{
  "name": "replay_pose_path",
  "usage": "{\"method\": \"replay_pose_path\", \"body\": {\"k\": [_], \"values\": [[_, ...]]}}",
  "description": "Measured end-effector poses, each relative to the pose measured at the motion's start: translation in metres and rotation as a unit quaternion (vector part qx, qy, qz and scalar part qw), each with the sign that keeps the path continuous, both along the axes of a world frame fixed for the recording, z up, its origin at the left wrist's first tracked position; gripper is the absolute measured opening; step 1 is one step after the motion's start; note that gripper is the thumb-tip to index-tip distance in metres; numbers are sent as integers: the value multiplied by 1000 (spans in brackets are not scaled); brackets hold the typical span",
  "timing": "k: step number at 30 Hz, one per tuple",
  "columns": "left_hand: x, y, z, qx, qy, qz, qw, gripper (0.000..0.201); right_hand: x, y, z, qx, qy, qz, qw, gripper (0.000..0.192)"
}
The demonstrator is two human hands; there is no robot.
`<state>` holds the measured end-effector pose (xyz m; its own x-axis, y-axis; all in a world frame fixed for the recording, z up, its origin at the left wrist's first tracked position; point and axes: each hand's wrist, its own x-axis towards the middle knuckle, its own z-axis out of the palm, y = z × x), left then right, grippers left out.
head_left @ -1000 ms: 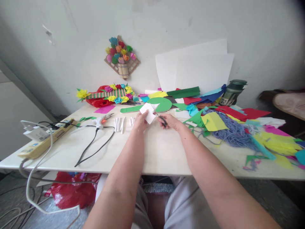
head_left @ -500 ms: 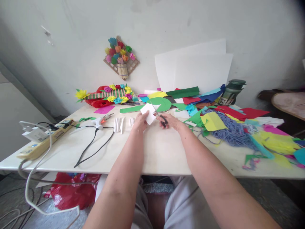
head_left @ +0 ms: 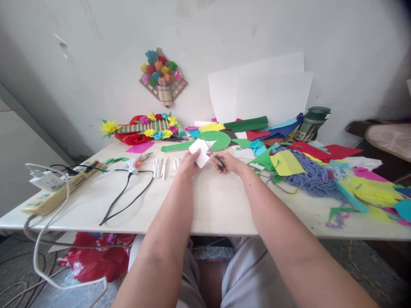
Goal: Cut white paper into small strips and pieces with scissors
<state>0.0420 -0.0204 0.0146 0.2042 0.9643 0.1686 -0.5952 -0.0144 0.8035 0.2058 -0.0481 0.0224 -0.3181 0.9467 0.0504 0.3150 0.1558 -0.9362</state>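
Note:
My left hand (head_left: 189, 164) is closed on a small piece of white paper (head_left: 201, 153), held up just above the table. Around the handles of a pair of scissors (head_left: 220, 161), with dark grips, the fingers of my right hand (head_left: 228, 162) are wrapped. The blades reach up and left, at the right edge of the paper. Behind both hands lies a green guitar-shaped cutout (head_left: 215, 140). Several white paper rolls (head_left: 159, 168) lie just left of my left hand.
A glue gun (head_left: 133, 166) with a black cord and a power strip (head_left: 61, 190) lie at left. A flower-trimmed guitar craft (head_left: 144, 127) is at the back. Blue-grey yarn (head_left: 313, 179), coloured paper scraps (head_left: 287, 162) and a dark green bottle (head_left: 311, 124) crowd the right.
Both hands stay almost in place. The scissors' handles have shifted very slightly in my right hand; the paper looks the same.

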Motion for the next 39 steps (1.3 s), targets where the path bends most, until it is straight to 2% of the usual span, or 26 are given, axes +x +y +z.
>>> {"method": "replay_pose_path", "body": {"k": [14, 23, 33, 39], "values": [[0, 0, 0, 7, 2, -6, 1000, 41, -1, -5, 4, -11, 7, 0, 1000, 18], [-1, 2, -1, 8, 6, 0, 1000, 42, 2, 1, -1, 9, 3, 8, 1000, 23], [-6, 4, 0, 22, 8, -10, 1000, 40, -1, -8, 8, 11, 6, 1, 1000, 30], [-7, 8, -5, -8, 15, 8, 1000, 35, -2, -7, 8, 5, -2, -13, 1000, 33]]}}
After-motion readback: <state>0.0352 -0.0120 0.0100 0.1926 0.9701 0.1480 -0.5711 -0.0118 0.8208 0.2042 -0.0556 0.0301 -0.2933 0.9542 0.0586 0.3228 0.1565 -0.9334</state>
